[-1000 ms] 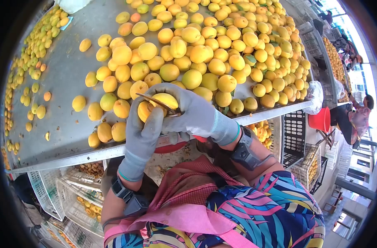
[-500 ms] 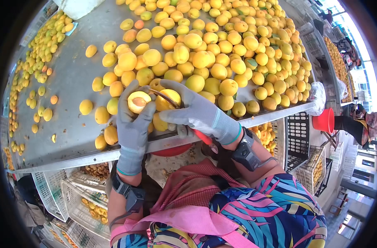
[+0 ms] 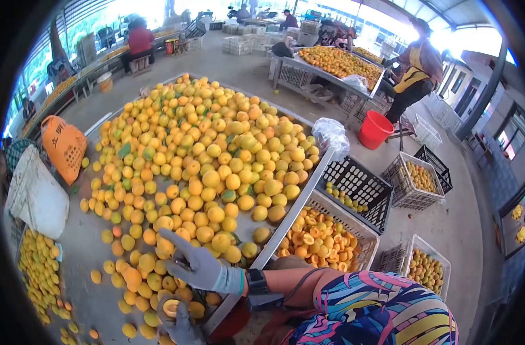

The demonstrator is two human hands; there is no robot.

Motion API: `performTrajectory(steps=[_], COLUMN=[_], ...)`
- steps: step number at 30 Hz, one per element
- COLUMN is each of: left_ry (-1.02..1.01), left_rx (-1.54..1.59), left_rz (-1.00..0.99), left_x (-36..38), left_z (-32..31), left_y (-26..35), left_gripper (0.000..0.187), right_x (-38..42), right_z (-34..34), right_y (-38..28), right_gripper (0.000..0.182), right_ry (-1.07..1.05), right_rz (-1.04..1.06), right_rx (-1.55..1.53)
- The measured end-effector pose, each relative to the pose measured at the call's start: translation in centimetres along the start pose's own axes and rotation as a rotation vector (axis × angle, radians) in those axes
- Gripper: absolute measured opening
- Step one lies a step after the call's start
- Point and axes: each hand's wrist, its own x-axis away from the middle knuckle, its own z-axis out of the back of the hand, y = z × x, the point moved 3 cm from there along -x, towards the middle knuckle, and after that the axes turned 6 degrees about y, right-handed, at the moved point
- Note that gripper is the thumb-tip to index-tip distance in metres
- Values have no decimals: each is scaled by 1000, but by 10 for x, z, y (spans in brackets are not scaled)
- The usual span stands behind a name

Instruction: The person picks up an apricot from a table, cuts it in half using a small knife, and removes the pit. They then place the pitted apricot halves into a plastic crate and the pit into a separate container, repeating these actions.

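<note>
A big heap of yellow apricots covers the grey metal table. My right hand, in a grey glove, lies over the fruit at the heap's near edge, index finger stretched out. A small dark knife shows between its fingers. My left hand, also gloved, sits at the bottom edge of the view. It holds a cut apricot half with the open face up. Most of that hand is out of view.
A white crate of halved apricots stands below the table's right edge, with a black crate behind it. A red bucket, more crates and a person in a yellow vest are at the right. An orange bag and a white sack lie at the left.
The view has tilted up from the table edge to the whole yard. The apricot has been split; my left hand keeps one half low down and my right hand has moved onto the heap.
</note>
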Motion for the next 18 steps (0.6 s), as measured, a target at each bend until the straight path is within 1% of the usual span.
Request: performTrajectory(steps=[1, 2, 3, 4, 5, 6, 7, 9, 10, 11, 12, 13, 15, 16, 18], left_ry=[-26, -30, -10, 10, 5, 59, 112, 94, 81, 81, 93, 105, 141, 178, 147], left_rx=[-1, 5, 3, 1, 4, 80, 153, 98, 44, 44, 50, 55, 65, 73, 107], left_rz=[35, 31, 83, 135, 134, 121, 108, 119, 130, 132, 95, 58, 65, 67, 84], left_x=[1, 2, 5, 8, 9, 10, 10, 1, -3, -5, -7, -8, -9, -10, -14], left_z=[-2, -6, -8, -12, -20, -27, -30, -13, -9, -7, -5, -5, -6, -6, -1], left_y=[-3, 1, 6, 9, 11, 14, 16, 3, 0, -3, -6, -5, -4, -4, -7], left_gripper=[48, 48, 47, 46, 46, 46, 46, 45, 44, 44, 43, 42, 42, 41, 41], right_x=[4, 8, 12, 17, 23, 28, 31, 37, 36, 35, 35, 37, 41, 43, 49], right_z=[-4, -6, -9, -11, -17, -22, -25, -30, -30, -27, -25, -25, -27, -26, -27], right_y=[8, 10, 14, 19, 25, 31, 32, 39, 41, 44, 47, 50, 54, 52, 47], right_gripper=[68, 67, 63, 63, 61, 59, 59, 51, 51, 48, 46, 46, 41, 41, 41], right_ry=[-24, -50, -134, -133, -187, -240, -237, -292, -291, -227, -164, -164, -181, -182, -304], right_rz=[20, 37, -26, -22, 0, 22, 22, -104, -106, -117, -128, -133, -132, -135, -232], right_rx=[47, 93, 114, 117, 164, 210, 212, 180, 181, 143, 106, 108, 237, 238, 340])
